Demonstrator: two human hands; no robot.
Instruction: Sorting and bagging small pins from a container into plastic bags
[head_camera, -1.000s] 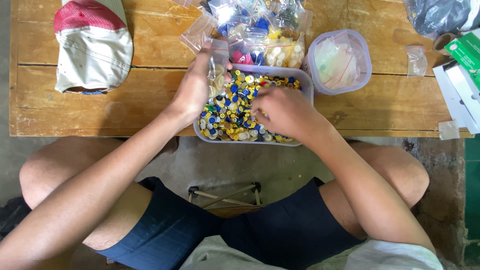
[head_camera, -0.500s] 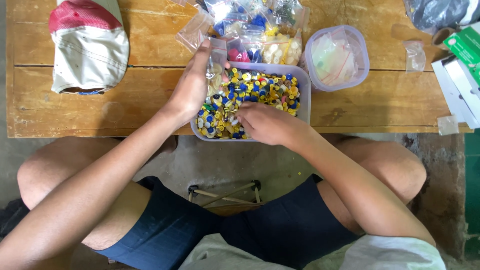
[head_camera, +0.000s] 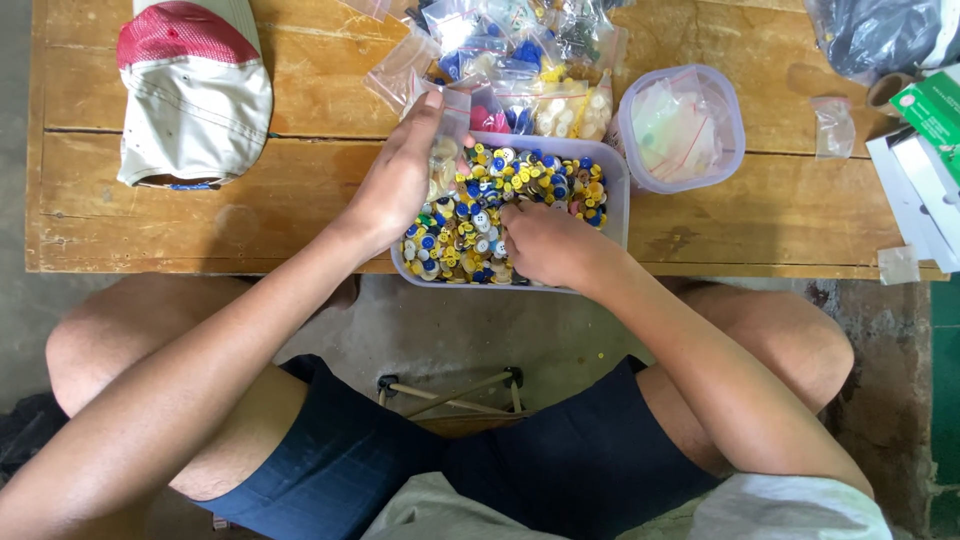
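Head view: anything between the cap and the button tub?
Mostly bare wooden table lies between cap and button tub; only the left hand crosses at the tub's edge.

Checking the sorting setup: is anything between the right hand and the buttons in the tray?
Nothing visible. The right hand rests directly on the buttons inside the open tray. The left hand holds a small clear bag at the tray's far left corner, off to the side.

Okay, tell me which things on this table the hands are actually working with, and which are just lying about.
In use:
- left hand, holding a small clear bag
- right hand, in the buttons
- tub of coloured buttons

Lying about:
- cap
- round lidded tub
- pile of filled bags
- dark bag
- boxes
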